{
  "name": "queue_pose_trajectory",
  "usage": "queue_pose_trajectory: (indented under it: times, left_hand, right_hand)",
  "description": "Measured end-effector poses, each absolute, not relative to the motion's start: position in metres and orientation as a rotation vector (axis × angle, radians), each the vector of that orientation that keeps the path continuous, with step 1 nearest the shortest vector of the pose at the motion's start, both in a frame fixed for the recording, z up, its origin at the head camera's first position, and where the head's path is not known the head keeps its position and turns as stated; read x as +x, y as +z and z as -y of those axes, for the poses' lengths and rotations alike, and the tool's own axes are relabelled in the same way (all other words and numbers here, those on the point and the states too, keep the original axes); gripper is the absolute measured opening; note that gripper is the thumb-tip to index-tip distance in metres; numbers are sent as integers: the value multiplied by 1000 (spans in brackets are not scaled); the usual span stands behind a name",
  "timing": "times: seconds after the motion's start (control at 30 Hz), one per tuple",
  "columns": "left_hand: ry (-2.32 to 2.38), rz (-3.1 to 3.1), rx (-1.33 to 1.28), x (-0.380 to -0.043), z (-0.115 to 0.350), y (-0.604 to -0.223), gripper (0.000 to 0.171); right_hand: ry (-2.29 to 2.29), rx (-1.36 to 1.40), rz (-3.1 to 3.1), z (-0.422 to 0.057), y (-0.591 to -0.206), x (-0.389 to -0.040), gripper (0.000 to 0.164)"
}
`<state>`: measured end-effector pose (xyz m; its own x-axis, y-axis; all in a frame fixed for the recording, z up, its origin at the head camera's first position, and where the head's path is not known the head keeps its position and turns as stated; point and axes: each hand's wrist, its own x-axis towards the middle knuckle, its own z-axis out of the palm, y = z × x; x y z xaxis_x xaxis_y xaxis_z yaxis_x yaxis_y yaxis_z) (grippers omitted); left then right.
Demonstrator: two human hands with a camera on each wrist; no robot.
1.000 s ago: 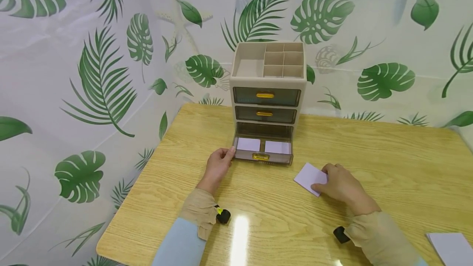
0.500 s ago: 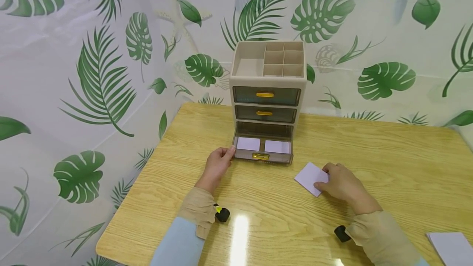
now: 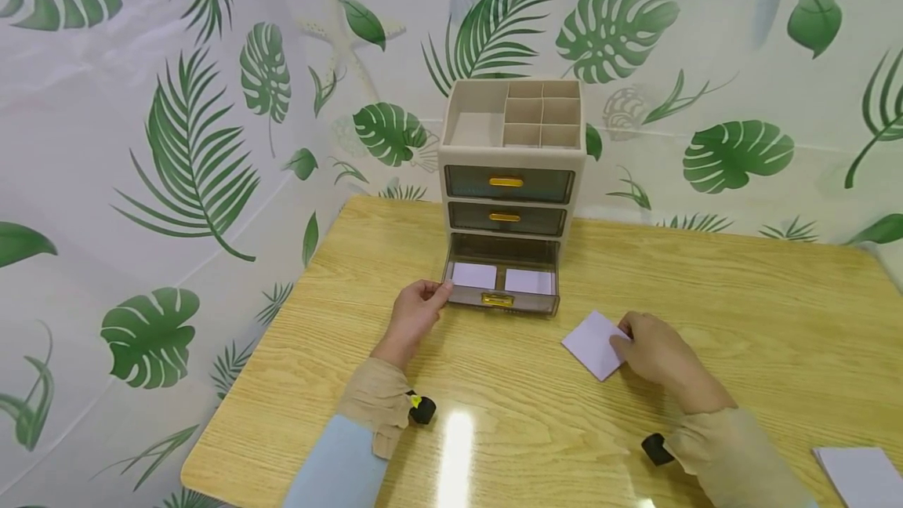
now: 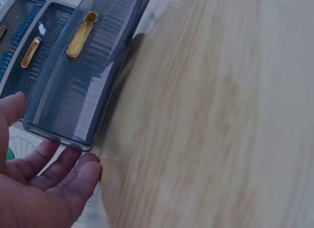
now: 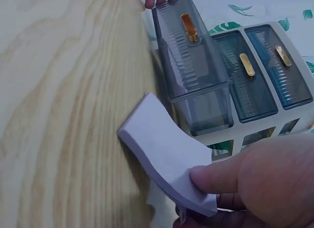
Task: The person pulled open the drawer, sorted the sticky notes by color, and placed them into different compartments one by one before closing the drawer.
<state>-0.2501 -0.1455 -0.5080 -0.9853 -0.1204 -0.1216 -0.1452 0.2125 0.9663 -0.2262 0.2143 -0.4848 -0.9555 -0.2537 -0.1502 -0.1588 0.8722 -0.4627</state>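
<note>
A beige desktop organizer (image 3: 513, 154) stands at the back of the table with its bottom drawer (image 3: 525, 302) pulled out. Two lilac note pads (image 3: 474, 276) lie side by side in that smoky, see-through drawer. At its left front corner, my left hand (image 3: 415, 315) holds the drawer, thumb by the upper rim and curved fingertips against the side (image 4: 64, 159). My right hand (image 3: 656, 351) pinches the right corner of another lilac note pad (image 3: 594, 345), close over the table in front of the organizer. In the right wrist view this pad bends, thumb on top and fingers partly hidden underneath.
Another lilac stack of paper (image 3: 862, 477) lies at the table's right front, cut by the frame edge. The two upper drawers (image 3: 506, 218) are closed. A leaf-patterned cloth (image 3: 635, 38) hangs right behind the wooden table (image 3: 705, 288).
The note pad in my right hand has turned slightly and shifted a little to the right. My left hand stays at the drawer's corner, and the drawer has not moved.
</note>
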Motion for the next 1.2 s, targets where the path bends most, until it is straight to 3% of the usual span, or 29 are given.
queue_pose_trajectory:
  times: [0.47, 0.87, 1.2]
  left_hand:
    - [1625, -2698, -196, -252, 152, -498, 34]
    - [1610, -2694, -168, -253, 154, -497, 31]
    - [1635, -2689, -137, -253, 153, -495, 27]
  right_hand:
    - [-770, -412, -2850, -209, -461, -225, 10]
    - [-912, -473, -3003, -207, -412, -242, 16]
    - [-1086, -505, -3116, -175, -399, -253, 16]
